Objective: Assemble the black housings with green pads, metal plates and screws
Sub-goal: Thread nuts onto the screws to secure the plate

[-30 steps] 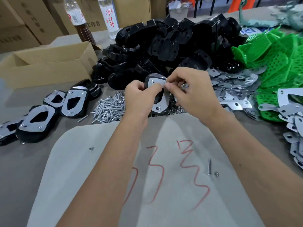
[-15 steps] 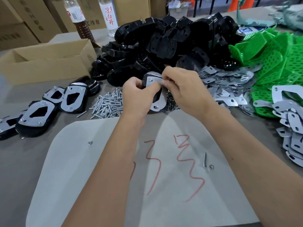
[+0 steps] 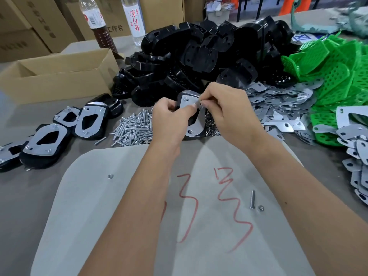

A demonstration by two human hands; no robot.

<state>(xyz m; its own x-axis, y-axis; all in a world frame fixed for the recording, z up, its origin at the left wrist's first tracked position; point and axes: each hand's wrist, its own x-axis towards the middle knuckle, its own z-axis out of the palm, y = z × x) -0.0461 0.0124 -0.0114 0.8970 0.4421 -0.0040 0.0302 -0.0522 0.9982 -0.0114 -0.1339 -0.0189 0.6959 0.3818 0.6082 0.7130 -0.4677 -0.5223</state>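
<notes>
The left hand (image 3: 169, 116) is gripping a black housing (image 3: 194, 120) with a metal plate (image 3: 192, 108) laid on it, held up just near of the black housing pile (image 3: 209, 52). The right hand (image 3: 225, 108) is pinching something small at the plate's upper right corner, probably a screw or nut, though it is too small to tell. If that pinch is slipping, the piece is likely dropping into the loose screws (image 3: 133, 128) below. The plate is also risking a shift off its holes, since only the left thumb is pressing it.
</notes>
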